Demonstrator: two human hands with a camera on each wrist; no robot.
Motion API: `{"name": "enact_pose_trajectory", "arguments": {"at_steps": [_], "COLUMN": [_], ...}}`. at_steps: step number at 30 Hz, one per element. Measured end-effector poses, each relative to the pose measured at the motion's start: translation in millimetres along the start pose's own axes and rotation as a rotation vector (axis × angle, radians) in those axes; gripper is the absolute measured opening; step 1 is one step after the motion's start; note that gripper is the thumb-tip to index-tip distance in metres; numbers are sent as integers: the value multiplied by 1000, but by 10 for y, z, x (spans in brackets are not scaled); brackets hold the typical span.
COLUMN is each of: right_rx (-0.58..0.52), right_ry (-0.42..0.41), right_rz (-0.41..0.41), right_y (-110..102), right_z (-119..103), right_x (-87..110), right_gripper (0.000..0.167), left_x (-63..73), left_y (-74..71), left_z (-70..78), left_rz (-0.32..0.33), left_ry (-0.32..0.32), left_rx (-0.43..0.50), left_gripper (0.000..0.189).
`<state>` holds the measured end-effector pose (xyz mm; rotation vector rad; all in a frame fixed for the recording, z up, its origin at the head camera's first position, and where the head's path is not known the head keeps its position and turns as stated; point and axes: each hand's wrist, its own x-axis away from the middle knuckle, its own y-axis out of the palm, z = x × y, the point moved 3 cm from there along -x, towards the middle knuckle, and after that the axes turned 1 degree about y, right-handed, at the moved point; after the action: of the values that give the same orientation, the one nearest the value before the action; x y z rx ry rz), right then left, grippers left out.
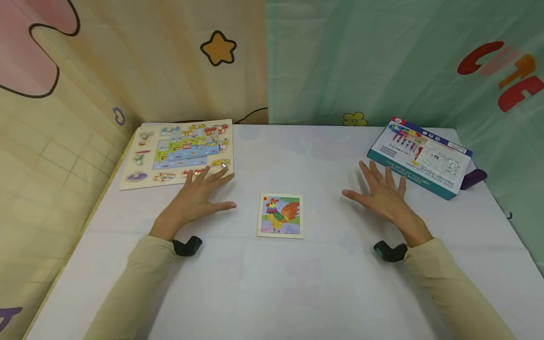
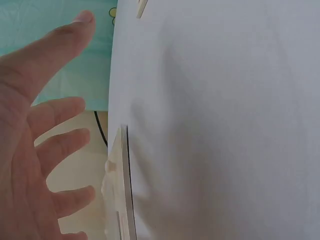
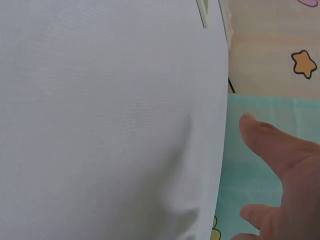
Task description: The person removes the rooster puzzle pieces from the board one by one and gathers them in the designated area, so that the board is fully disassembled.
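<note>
A small square rooster jigsaw puzzle [image 1: 280, 216] in a pale frame lies flat at the middle of the table, its picture showing whole. To its left, my left hand [image 1: 193, 200] is held with fingers spread and nothing in it. Its fingertips overlap the near edge of a wooden peg puzzle board [image 1: 144, 182] in the head view. My right hand [image 1: 380, 196], also spread and holding nothing, is to the right of the rooster puzzle, near a flat box. In the left wrist view, the thumb and fingers [image 2: 70, 145] extend above the white surface with shadows below.
The white and teal box [image 1: 425, 156] lies at the back right, with a dark purple object [image 1: 473, 179] beside it. Two blue picture sheets [image 1: 187, 150] lie on the peg board. Printed curtains [image 1: 306, 61] hang behind the white table [image 1: 272, 293].
</note>
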<state>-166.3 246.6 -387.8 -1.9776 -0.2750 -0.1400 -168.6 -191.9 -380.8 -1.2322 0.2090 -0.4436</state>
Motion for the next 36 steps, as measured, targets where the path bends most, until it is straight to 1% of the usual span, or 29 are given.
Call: {"name": "enact_pose_trajectory", "arguments": {"at_steps": [5, 9, 11, 14, 17, 20, 23, 25, 30, 32, 36], "right_rx": [-2, -12, -17, -26, -36, -43, -64, -100, -189, -194, -182], "right_ry": [-10, -23, -30, -44, -74, -115, -154, -173, -197, -222, -308], "right_rz": [-1, 7, 17, 42, 73, 99, 113, 112, 54, 29, 1], "right_y": [7, 4, 3, 11, 25, 48, 83, 118, 227, 276, 366], "right_z": [-37, -84, -113, -180, -278, -397, -516, -582, -754, -836, -1003], "right_x": [-19, -29, -40, -64, -91, -114, -132, -146, -171, -184, -219], "right_gripper": [98, 96, 94, 87, 77, 67, 57, 52, 43, 40, 35], "left_x": [0, -2, -2, 0, 6, 10, 15, 16, 14, 12, 6], "left_y": [76, 129, 163, 225, 288, 336, 365, 377, 387, 388, 388], "left_z": [131, 255, 318, 411, 496, 558, 588, 598, 602, 605, 621], "left_rz": [-31, -35, -38, -54, -67, -57, -34, -22, -12, -12, -19], "left_ry": [69, 130, 150, 164, 178, 203, 225, 239, 248, 247, 256], "left_rx": [28, 46, 62, 82, 90, 98, 99, 103, 105, 101, 90], "left_gripper": [77, 71, 68, 66, 64, 63, 63, 63, 60, 59, 58]}}
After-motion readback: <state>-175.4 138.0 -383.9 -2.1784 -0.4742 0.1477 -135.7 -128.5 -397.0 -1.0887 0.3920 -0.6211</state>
